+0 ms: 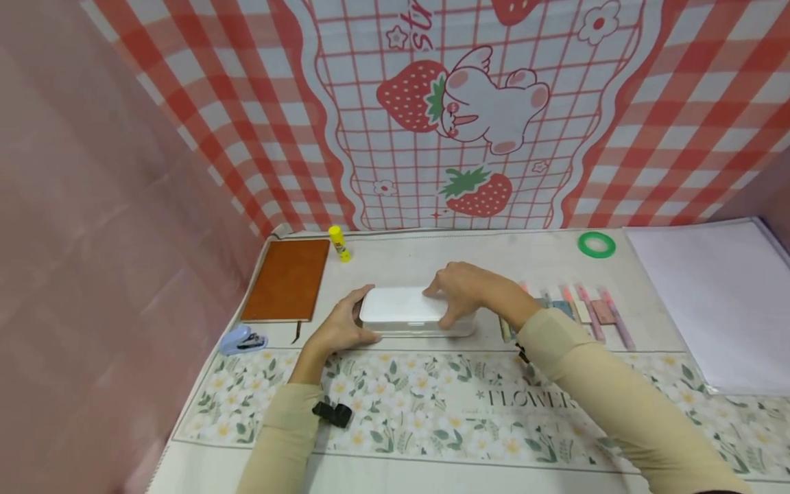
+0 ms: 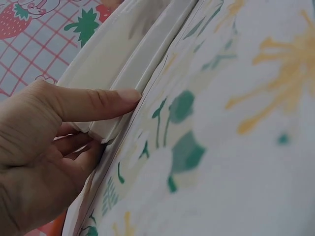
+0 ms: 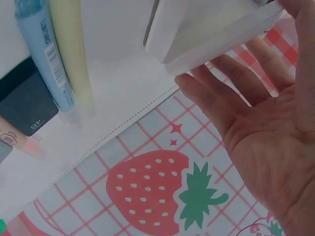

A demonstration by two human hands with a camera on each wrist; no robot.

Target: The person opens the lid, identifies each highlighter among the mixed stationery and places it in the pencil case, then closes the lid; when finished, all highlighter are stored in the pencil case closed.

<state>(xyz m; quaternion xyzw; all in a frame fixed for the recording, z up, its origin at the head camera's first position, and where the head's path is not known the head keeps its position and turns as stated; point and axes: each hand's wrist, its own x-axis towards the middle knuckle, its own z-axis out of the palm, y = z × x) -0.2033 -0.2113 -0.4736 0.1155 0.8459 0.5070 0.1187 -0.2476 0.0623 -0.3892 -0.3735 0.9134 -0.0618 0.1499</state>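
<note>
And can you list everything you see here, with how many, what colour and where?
case: one, white, centre, between the hands
notebook: one, brown, left
glue stick: one, yellow, back left
stapler: one, light blue, in front of notebook
tape: one, green, back right
pens: several, pink, blue, yellow, right of case, partly hidden
blocks: at least three, blue, cream, pink, among pens
sheet: one visible, white, far right
tablecloth: one, white, floral band, underneath
backdrop: one, red and white, behind
curtain: one, pink, left
straps: two, black, on wrists
sleeves: two, beige, on arms
left hand: one, bare, gripping case's left end
right hand: one, bare, on case
</note>
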